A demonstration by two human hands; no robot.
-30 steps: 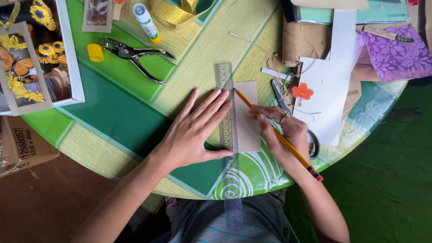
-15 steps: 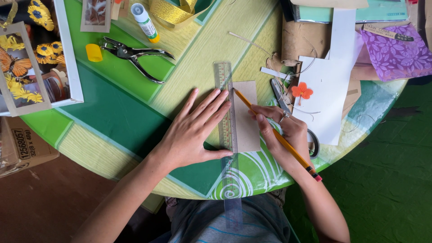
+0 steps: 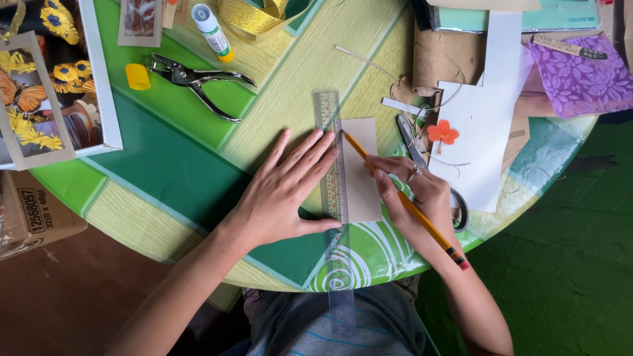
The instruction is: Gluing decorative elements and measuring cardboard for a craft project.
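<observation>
Left hand: flat, fingers spread, pinning ruler on card.
Right hand: closed around pencil.
Risk: ruler likely slips if pressure eases, skewing the line.

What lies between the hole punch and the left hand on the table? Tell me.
Nothing: in the head view, only bare green and yellow table lies between the hole punch and the left hand.

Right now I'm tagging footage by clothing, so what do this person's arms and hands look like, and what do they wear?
Both forearms are bare, with no sleeves or gloves in view. The left hand shows no jewellery. The right hand wears a ring on one finger. Fingernails look short and unpainted.
</observation>
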